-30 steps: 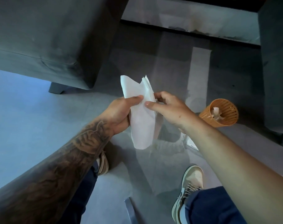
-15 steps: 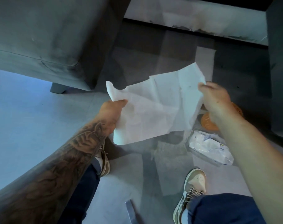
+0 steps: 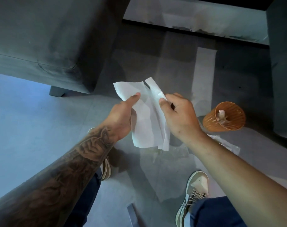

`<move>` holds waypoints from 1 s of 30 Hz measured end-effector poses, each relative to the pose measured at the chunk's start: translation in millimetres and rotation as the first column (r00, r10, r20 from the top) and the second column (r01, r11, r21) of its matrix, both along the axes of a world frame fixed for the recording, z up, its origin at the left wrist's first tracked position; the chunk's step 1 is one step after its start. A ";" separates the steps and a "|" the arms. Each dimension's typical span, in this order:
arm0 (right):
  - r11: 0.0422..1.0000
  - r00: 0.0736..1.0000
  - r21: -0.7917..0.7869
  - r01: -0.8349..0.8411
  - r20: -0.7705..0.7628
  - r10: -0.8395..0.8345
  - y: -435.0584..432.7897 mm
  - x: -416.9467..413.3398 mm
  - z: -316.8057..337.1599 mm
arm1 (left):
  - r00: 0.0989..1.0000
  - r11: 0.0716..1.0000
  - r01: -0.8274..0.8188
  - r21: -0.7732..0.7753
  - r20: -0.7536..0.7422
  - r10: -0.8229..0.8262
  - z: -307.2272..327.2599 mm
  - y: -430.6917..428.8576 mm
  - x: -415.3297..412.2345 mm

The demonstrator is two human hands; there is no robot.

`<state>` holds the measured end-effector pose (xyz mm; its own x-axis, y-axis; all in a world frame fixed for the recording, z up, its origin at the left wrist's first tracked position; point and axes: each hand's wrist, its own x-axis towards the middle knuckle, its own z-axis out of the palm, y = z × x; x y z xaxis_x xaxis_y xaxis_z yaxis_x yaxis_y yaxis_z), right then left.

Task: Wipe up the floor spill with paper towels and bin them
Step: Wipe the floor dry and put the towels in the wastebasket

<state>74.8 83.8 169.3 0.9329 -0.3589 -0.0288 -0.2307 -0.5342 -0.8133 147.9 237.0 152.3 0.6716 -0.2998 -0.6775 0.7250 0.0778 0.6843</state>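
Note:
A white paper towel (image 3: 146, 118), folded lengthwise, hangs above the floor between both my hands. My left hand (image 3: 121, 117) pinches its left top corner with thumb on top. My right hand (image 3: 178, 115) grips its right top edge. Below the towel a faint wet patch of spill (image 3: 164, 158) shows on the grey floor tiles. A small orange slatted bin (image 3: 224, 118) stands on the floor to the right, with a crumpled towel inside it. A plastic pack of towels (image 3: 227, 145) lies beside the bin, mostly hidden by my right forearm.
A dark sofa (image 3: 41, 43) stands at upper left on short legs, another dark piece of furniture (image 3: 282, 71) at the right edge. My two shoes (image 3: 195, 192) rest on the floor near the wet patch. A wall base runs across the top.
The towel was spread wide between my hands half a second ago; now my hands have come together and it is folded into a narrow hanging strip.

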 end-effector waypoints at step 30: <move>0.293 0.752 0.784 0.548 -0.615 0.238 20.6 -62.3 -182.0 | 0.868 0.929 0.371 0.009 -0.358 -0.343 -108.2 49.9 -25.6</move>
<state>12.5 104.5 -12.7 0.4946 0.1431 -0.8572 -0.7641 0.5416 -0.3505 122.3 286.9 44.0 0.2487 -0.4136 -0.8758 0.8837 -0.2732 0.3799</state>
